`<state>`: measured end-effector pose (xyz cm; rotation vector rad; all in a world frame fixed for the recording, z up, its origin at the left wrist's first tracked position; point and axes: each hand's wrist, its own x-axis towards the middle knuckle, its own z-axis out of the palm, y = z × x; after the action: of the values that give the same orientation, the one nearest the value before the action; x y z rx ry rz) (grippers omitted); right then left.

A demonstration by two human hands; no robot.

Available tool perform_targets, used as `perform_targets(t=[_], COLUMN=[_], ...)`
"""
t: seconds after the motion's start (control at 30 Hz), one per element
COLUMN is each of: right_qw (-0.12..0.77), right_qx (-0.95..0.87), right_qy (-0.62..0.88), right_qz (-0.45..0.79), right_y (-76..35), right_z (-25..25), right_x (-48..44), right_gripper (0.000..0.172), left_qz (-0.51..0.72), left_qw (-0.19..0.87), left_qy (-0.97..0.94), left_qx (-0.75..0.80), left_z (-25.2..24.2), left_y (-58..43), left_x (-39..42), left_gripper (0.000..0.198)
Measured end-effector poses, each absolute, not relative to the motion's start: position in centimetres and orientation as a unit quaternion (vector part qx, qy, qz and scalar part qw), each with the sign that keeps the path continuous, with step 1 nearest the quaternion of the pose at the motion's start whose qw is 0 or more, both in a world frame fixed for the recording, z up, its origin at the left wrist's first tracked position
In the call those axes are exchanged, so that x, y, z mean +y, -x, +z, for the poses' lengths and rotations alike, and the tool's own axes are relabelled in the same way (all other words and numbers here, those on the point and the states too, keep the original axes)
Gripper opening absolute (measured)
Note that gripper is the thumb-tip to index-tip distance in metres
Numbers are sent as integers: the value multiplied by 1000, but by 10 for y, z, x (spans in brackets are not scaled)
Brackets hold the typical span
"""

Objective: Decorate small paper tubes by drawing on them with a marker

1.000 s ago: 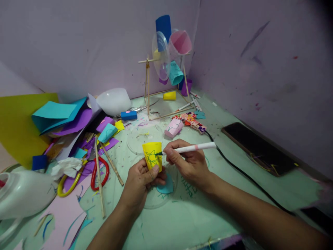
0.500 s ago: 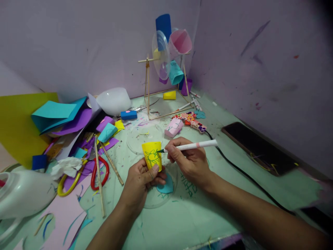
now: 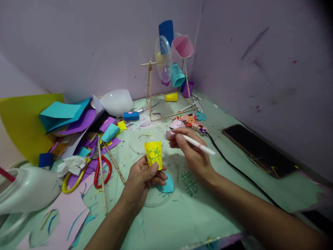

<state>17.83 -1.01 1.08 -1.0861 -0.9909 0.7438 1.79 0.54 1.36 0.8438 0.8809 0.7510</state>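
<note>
My left hand (image 3: 145, 175) holds a small yellow paper cup (image 3: 154, 152), thumb on its front; green pen lines form a spiky drawing there. A white marker (image 3: 196, 143) with a pink band is gripped in my right hand (image 3: 191, 149), to the right of the cup and apart from it. Its tip is hard to make out behind the fingers. Under my left hand, a light-blue paper piece (image 3: 167, 184) lies on a clear plastic lid (image 3: 152, 201). Beyond my right hand is a pink paper cup (image 3: 177, 124), partly hidden by the fingers.
A stick frame (image 3: 150, 90) at the back carries clear discs with coloured paper cups. To the left lie scissors (image 3: 102, 172), paper scraps, sticks and a white jug (image 3: 31, 189). A patterned glue gun (image 3: 192, 122) with a black cord and a phone (image 3: 256, 149) are on the right.
My right hand has drawn the marker away from the yellow cup, and the marker's back end has tilted down. My left hand still holds the cup. The view has shifted slightly.
</note>
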Motion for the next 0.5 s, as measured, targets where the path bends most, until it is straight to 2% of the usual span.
perform_targets(t=[0.23, 0.5], right_qw=[620, 601], right_qx=[-455, -431], right_qy=[436, 440], right_qz=[468, 510], right_y=[-176, -175], right_z=[7, 7], right_x=[-8, -7], right_gripper=[32, 36], left_qz=[344, 343], left_qw=[743, 698], left_qy=[-406, -458], left_qx=[405, 429], left_z=[14, 8], left_y=[-19, -24], left_x=[4, 2], left_gripper=[43, 50])
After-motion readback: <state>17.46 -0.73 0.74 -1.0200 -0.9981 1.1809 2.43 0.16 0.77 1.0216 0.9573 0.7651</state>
